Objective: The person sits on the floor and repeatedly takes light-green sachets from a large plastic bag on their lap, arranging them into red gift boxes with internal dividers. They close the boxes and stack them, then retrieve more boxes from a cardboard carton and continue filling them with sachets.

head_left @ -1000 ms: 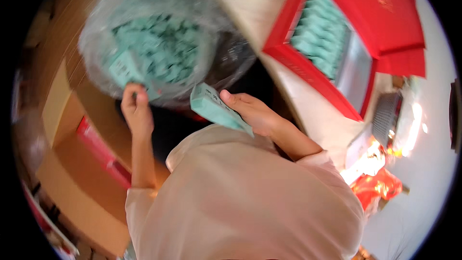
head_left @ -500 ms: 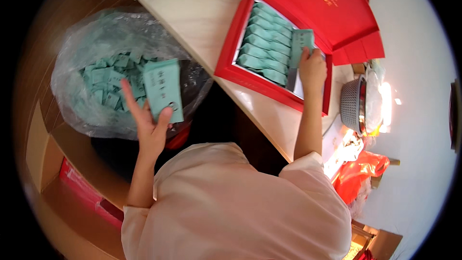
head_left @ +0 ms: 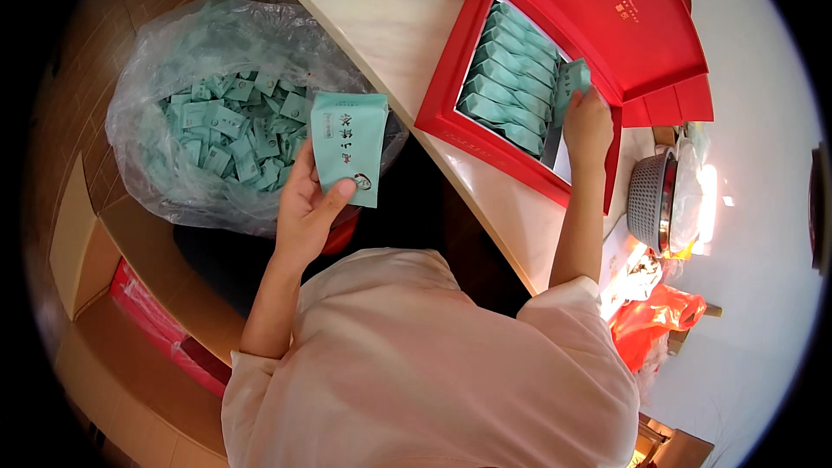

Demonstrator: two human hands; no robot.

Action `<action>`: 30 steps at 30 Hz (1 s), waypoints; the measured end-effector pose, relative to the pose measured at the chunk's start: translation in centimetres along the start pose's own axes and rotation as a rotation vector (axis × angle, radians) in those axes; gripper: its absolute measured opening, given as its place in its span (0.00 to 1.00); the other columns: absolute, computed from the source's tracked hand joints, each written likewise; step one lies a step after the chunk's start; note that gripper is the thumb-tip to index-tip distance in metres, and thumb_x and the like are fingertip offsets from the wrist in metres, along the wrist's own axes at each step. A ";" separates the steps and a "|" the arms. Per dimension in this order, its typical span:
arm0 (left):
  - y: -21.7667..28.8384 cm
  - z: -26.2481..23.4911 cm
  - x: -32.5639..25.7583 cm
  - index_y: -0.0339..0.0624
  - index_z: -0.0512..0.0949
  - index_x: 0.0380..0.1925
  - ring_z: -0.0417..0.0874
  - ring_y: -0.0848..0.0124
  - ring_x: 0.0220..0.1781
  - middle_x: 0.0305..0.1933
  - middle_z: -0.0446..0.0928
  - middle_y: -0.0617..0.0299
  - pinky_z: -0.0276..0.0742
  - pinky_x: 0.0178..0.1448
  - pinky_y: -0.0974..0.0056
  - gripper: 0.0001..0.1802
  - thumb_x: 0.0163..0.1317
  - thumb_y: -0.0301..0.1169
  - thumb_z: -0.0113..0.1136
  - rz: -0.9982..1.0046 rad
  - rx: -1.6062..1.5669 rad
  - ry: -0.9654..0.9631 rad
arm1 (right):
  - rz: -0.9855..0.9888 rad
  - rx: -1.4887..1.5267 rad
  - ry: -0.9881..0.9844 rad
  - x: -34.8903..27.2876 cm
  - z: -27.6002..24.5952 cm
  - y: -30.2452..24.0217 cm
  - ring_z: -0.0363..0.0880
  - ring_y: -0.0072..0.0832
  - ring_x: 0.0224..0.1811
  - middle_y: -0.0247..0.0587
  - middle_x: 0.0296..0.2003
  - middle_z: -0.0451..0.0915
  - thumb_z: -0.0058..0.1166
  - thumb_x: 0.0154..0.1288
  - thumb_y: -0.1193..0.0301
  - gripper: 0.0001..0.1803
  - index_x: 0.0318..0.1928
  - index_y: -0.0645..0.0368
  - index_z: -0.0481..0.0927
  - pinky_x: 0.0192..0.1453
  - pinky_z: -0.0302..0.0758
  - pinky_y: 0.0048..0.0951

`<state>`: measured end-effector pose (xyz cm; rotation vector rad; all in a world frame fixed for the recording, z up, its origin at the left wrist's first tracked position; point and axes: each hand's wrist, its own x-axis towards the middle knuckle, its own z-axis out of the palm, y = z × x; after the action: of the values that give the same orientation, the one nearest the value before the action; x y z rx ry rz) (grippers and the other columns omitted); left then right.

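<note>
Pale green, flat paper sachets [head_left: 349, 146], held as a small stack, sit in the left hand [head_left: 305, 208], thumb across the lower front and fingers behind, raised over the gap between the table and the clear plastic bag [head_left: 165, 78] on the floor that is heaped with many more of the same green packets. The right hand [head_left: 588, 126] is closed around another green sachet [head_left: 574, 78] and presses it down at the right end of the row already standing in the red rectangular gift box [head_left: 451, 113], whose red hinged lid [head_left: 624, 17] lies open behind it on the pale stone-patterned tabletop [head_left: 381, 9]. Against the picture from half a second ago, the right hand has sunk a little deeper into the box, so the sachet looks close to seated and the row nearly filled to that end; the left hand has turned its stack more upright and drawn it nearer the body. A second ago both hands were down by the bag, the right one carrying a sachet, so it has since crossed to the box. To the right of the box stand a grey mesh basket [head_left: 648, 199] and, lower, an orange plastic bag [head_left: 654, 321]; a brown cardboard carton [head_left: 78, 234] stands at the left.
</note>
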<state>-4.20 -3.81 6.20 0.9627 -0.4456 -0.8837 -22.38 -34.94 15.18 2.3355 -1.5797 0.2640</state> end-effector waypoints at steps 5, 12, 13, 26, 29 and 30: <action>0.0 0.1 0.2 0.32 0.64 0.60 0.75 0.74 0.55 0.54 0.75 0.59 0.68 0.59 0.69 0.26 0.64 0.27 0.58 -0.039 0.001 -0.010 | -0.062 -0.029 -0.147 1.1 0.9 0.3 0.81 0.55 0.39 0.60 0.32 0.81 0.35 0.72 0.53 0.24 0.48 0.59 0.76 0.42 0.76 0.52; 1.8 0.2 1.4 0.39 0.80 0.37 0.82 0.64 0.36 0.35 0.82 0.56 0.74 0.41 0.64 0.10 0.53 0.23 0.64 0.318 0.964 -0.079 | -0.534 0.788 -0.254 -4.3 -9.0 -5.9 0.79 0.39 0.36 0.45 0.34 0.80 0.71 0.48 0.61 0.35 0.57 0.57 0.74 0.42 0.76 0.36; 2.2 0.6 1.6 0.40 0.80 0.37 0.82 0.62 0.35 0.35 0.82 0.55 0.74 0.40 0.63 0.11 0.52 0.23 0.65 0.383 1.000 -0.103 | -0.798 0.916 -0.305 -5.6 -9.4 -6.8 0.78 0.39 0.43 0.45 0.41 0.78 0.73 0.44 0.62 0.36 0.56 0.58 0.74 0.48 0.75 0.34; -1.1 -1.6 0.3 0.39 0.78 0.45 0.79 0.75 0.40 0.39 0.81 0.60 0.72 0.45 0.69 0.11 0.64 0.27 0.55 0.077 0.568 0.167 | -0.035 0.487 0.180 -7.7 -9.4 0.5 0.80 0.36 0.30 0.49 0.38 0.81 0.50 0.63 0.75 0.18 0.54 0.61 0.76 0.35 0.75 0.32; -2.2 -2.3 -0.7 0.39 0.78 0.45 0.79 0.76 0.39 0.38 0.81 0.61 0.71 0.45 0.69 0.11 0.65 0.29 0.54 -0.004 0.589 0.081 | -0.027 0.264 0.120 -7.9 -7.6 0.7 0.80 0.40 0.27 0.47 0.33 0.82 0.50 0.62 0.71 0.15 0.49 0.58 0.79 0.32 0.76 0.36; -2.1 -2.0 -0.9 0.39 0.78 0.45 0.79 0.76 0.38 0.38 0.81 0.61 0.72 0.45 0.69 0.11 0.65 0.29 0.54 -0.022 0.604 0.052 | -0.032 0.220 0.129 -7.8 -6.7 0.8 0.80 0.41 0.27 0.46 0.32 0.82 0.50 0.62 0.70 0.15 0.48 0.57 0.79 0.31 0.76 0.37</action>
<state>-4.30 -2.60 3.35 1.5399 -0.6774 -0.7512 -25.94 -26.07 19.04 2.4467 -1.5180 0.5968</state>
